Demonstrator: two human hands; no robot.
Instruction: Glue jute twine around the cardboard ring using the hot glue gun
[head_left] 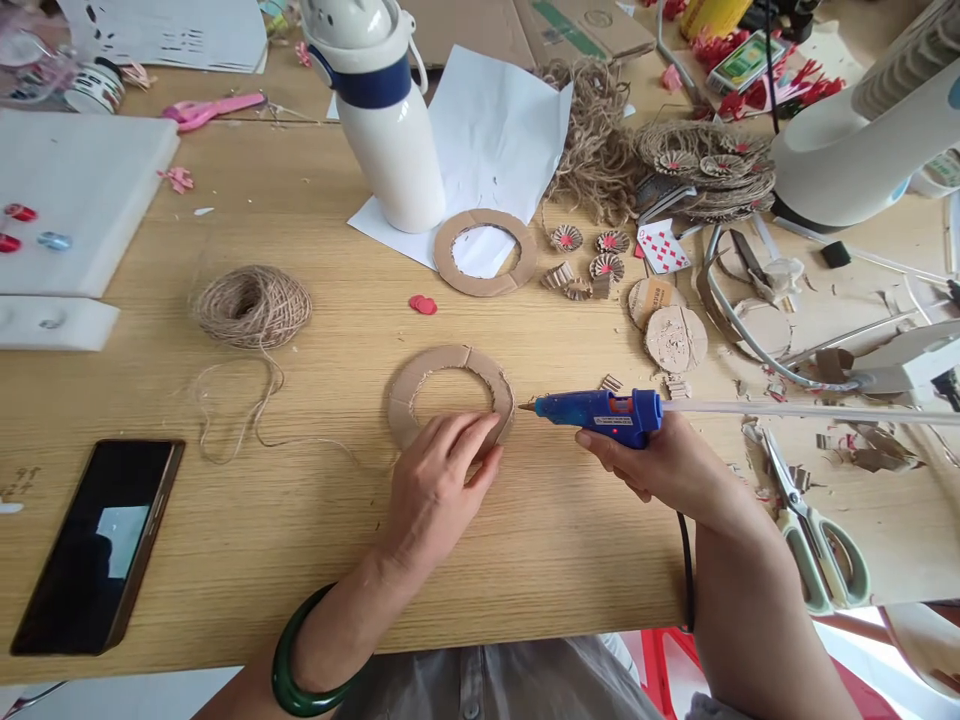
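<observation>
A flat cardboard ring (409, 385) lies on the table in front of me. My left hand (439, 485) is closed at the ring's lower right side, fingers bent over it and thumb by its outer edge; the fingertips are partly hidden. In my right hand (667, 460) is a blue hot glue gun (600, 412), its nozzle pointing left, just short of the ring's right edge. A long clear glue stick (795, 411) sticks out of its back. Jute twine runs from a ball (253, 305) on the left to near my left hand.
Behind stand a white bottle (390, 130) and a second cardboard ring (448, 262). Rightward are cardboard discs (676, 338), small pleated rosettes (606, 266), scissors (817, 540) and scraps. A phone (97, 545) lies left. The gun's black cord (686, 570) hangs over the front edge.
</observation>
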